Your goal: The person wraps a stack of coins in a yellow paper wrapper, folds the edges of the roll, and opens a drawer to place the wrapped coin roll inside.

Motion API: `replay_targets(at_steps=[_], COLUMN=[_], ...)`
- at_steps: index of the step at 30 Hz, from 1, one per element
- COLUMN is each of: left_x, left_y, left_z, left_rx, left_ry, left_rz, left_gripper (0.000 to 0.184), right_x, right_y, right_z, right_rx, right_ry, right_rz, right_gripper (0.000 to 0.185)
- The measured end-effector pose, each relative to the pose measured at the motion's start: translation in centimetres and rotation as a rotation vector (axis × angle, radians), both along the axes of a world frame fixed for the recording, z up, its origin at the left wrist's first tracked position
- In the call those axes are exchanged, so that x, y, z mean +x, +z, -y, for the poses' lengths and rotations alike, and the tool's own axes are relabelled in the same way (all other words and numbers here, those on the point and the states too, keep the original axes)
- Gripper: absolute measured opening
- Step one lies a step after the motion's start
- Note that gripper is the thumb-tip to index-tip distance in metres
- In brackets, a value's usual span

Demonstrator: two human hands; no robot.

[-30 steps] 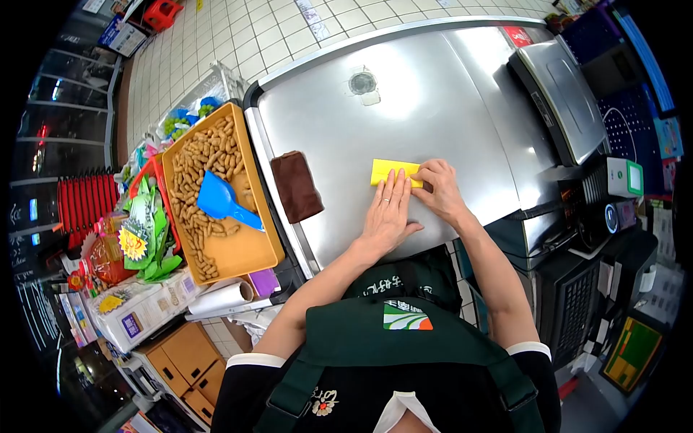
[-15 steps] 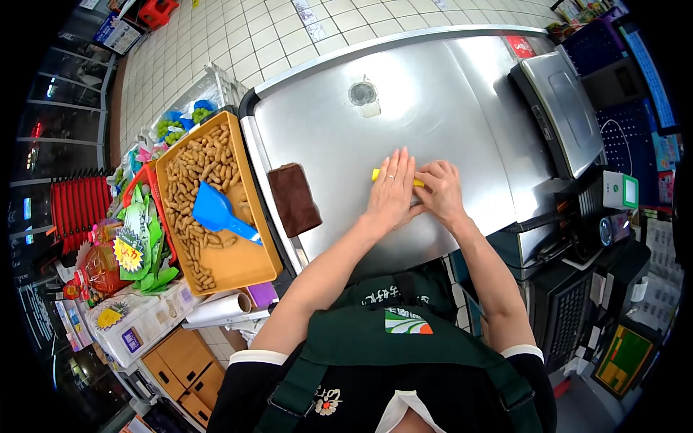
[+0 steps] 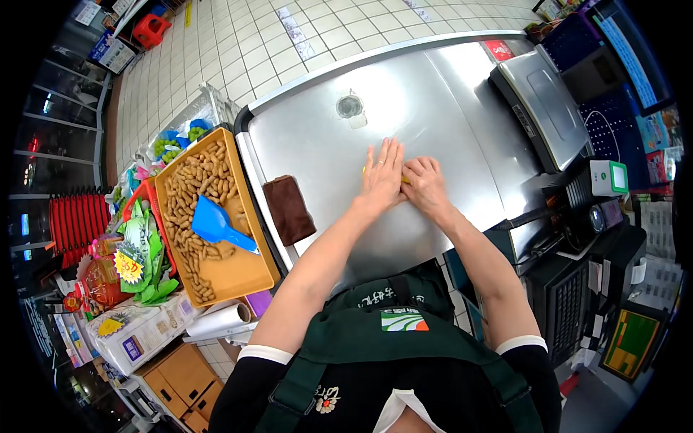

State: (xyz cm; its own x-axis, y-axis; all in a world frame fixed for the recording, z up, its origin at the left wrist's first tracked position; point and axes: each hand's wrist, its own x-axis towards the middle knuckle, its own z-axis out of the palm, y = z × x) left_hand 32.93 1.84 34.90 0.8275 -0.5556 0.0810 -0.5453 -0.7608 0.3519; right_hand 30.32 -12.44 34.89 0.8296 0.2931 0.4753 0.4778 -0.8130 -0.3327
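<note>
Yellow item (image 3: 406, 180) mostly hidden, slivers showing. L hand (image 3: 382, 180) open, flat over it; R hand (image 3: 424, 183) pinching it.

Metal counter (image 3: 426, 101): shiny, with a round grey patch (image 3: 350, 107). Brown cloth (image 3: 289, 211) lies flat near the left end; yellow cloth (image 3: 405, 180), mostly hidden, rests nearer the middle.

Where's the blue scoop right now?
In the head view, the blue scoop is at left in the orange tray, its head against the peanuts.
</note>
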Motion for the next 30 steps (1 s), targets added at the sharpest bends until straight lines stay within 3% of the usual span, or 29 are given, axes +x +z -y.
replay_targets(at_steps=[2,10,14,23,30], left_x=[-0.7,-9.3,-13.2,-10.5,-8.7], left_y=[0.5,0.6,0.8,1.0,1.0], left_z=[-0.6,-4.7,-5.8,-5.1,-4.4], left_rx=[0.022,0.067,0.033,0.031,0.037], left_ry=[-0.009,-0.14,-0.168,-0.179,-0.18], left_rz=[-0.009,0.134,0.059,0.099,0.033], left_gripper=[0.098,0.085,0.085,0.09,0.084], right_x=[-0.3,-6.4,-9.5,-8.9,-8.0], right_y=[-0.2,0.4,0.4,0.8,0.3], right_z=[0.1,0.1,0.0,-0.5,-1.0], right_rx=[-0.032,-0.015,0.001,-0.031,-0.041], right_ry=[0.034,0.066,0.046,0.031,0.032], right_rz=[-0.07,-0.135,-0.16,-0.083,-0.035], right_gripper=[0.029,0.029,0.028,0.027,0.026])
